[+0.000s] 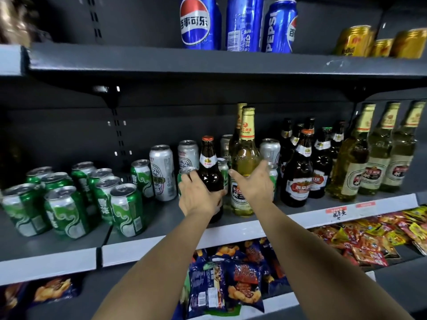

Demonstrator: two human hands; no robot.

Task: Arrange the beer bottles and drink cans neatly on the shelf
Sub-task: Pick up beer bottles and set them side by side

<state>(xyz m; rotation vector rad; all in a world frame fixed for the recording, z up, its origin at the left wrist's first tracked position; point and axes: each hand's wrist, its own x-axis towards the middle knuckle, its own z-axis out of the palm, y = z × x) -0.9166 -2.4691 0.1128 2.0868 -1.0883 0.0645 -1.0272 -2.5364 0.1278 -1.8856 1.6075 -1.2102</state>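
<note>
My left hand point(198, 197) grips a small brown beer bottle point(209, 167) with a red cap, near the front of the middle shelf point(161, 236). Just to its right, my right hand point(254, 184) is spread in front of a tall clear bottle of golden beer point(246, 155), thumb and fingers open around its body without closing. Green cans point(126, 209) stand in a cluster at the left, with silver cans point(163, 172) behind. Brown bottles point(299, 174) and more tall golden bottles point(379, 155) line the right side.
Blue Pepsi cans point(199, 23) and gold cans point(353, 41) stand on the upper shelf. Snack bags point(231, 287) fill the shelf below, with red and yellow packets point(374, 236) to the right. A stretch of bare shelf lies between the green cans and my left hand.
</note>
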